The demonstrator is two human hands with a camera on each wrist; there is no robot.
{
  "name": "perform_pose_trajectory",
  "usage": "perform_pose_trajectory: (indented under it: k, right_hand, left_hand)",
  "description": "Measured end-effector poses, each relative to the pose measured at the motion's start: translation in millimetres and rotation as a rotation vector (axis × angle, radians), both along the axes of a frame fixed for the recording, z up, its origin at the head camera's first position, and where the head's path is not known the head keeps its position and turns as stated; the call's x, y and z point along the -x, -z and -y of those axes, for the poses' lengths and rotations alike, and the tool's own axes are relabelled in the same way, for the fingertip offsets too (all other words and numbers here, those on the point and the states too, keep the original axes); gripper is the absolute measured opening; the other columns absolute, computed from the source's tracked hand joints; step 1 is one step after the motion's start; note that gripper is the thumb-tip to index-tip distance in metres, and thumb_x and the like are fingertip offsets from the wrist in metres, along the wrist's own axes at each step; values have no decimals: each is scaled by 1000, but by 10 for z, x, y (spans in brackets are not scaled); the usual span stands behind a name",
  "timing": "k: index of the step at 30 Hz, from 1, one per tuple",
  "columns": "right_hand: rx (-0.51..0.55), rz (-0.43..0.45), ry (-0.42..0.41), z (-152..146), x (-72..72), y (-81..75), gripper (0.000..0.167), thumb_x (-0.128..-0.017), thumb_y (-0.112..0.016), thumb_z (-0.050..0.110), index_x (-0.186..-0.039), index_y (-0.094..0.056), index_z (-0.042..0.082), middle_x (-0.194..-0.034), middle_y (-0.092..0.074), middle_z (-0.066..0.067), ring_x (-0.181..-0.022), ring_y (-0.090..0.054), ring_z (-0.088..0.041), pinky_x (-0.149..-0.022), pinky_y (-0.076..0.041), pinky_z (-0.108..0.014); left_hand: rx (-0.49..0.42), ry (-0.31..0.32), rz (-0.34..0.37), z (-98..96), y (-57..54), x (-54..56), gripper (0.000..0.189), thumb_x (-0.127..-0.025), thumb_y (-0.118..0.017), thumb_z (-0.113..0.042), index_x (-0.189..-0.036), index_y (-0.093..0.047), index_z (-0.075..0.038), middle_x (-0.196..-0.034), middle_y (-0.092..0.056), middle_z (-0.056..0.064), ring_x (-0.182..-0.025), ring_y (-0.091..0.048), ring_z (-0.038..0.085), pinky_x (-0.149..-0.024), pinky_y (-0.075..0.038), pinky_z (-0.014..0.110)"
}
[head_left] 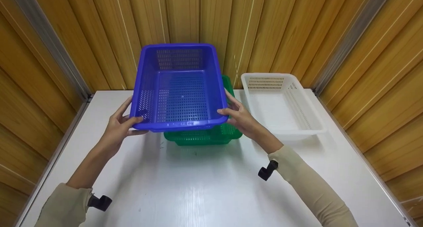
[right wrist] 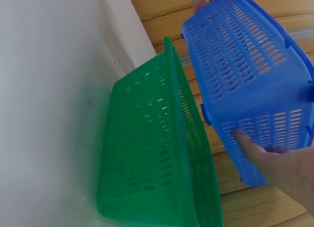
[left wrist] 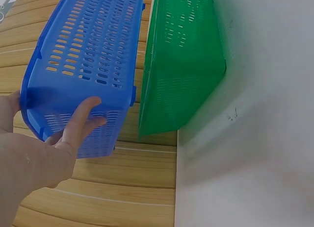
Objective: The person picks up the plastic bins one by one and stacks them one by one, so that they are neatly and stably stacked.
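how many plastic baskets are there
3: a blue basket between the left hand and right hand, a green basket below it, a white basket on the right. More could be hidden.

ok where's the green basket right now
In the head view, the green basket stands on the white table, beneath the held blue basket, left of the white basket.

In the head view, the left hand grips at nine o'clock. The right hand grips nearer the middle, toward four o'clock. Both thumbs bend over the top. The left forearm points to one o'clock, the right forearm between ten and eleven.
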State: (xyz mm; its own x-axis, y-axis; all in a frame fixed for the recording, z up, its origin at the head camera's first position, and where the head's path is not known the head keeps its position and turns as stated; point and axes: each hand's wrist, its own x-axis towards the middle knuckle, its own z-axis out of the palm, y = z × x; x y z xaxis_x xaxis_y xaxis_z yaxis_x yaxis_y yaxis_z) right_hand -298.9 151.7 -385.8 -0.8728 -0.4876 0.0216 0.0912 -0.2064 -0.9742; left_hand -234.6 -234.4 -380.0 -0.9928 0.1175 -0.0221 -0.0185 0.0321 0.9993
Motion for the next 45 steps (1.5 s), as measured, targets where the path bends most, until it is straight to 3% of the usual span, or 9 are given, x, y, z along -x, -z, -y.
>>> perform_pose_trajectory:
  k: [2,6,11,18,33,40,45]
  right_hand:
    - [-13,3,11,-78,-9,20,88,-95,-62,8,-165,-14,29,-168,-29,-12,-151,-37,-36,-112,-47,-50]
    - [-46,8,37,-211,-21,38,88,-96,-62,10,-166,-11,27,-167,-30,-13,-150,-40,-36,-112,-47,-50]
    - [-79,8,61,-331,-29,22,88,-95,-64,12,-166,-13,28,-167,-32,-13,-148,-42,-35,-113,-45,-51]
    - [-117,-21,78,-433,-63,9,89,-94,-66,12,-166,-15,27,-169,-28,-8,-152,-36,-33,-117,-40,-55]
    - [-143,-31,101,-550,-26,88,89,-95,-67,11,-165,-16,29,-168,-30,-7,-151,-39,-31,-118,-40,-51]
    - [-146,-35,81,-573,-15,166,89,-95,-67,11,-166,-15,27,-169,-29,-7,-153,-36,-31,-121,-36,-52]
    - [-160,-36,64,-577,-10,214,89,-96,-67,11,-166,-14,28,-168,-30,-7,-154,-32,-28,-125,-29,-50]
  left_hand:
    - [0,10,3,-69,24,33,85,-102,-62,-18,-166,-7,-27,-164,-33,25,-135,-55,46,-87,-62,38]
    - [-7,22,6,-183,42,79,84,-102,-62,-17,-166,-8,-28,-163,-35,24,-135,-52,49,-89,-60,42]
    - [1,25,6,-280,28,97,83,-101,-62,-17,-166,-10,-30,-164,-34,22,-136,-53,47,-93,-58,46]
    - [1,50,4,-354,49,148,84,-101,-63,-18,-165,-11,-31,-165,-33,21,-138,-51,46,-92,-59,40]
    - [9,41,55,-464,221,282,86,-99,-66,-21,-165,-11,-35,-167,-32,13,-142,-51,38,-105,-53,48]
    - [42,56,45,-461,273,295,84,-99,-65,-21,-164,-15,-35,-166,-34,13,-147,-45,36,-121,-35,55]
    - [50,70,43,-452,315,287,84,-98,-65,-23,-164,-15,-35,-165,-36,12,-150,-41,36,-126,-20,61]
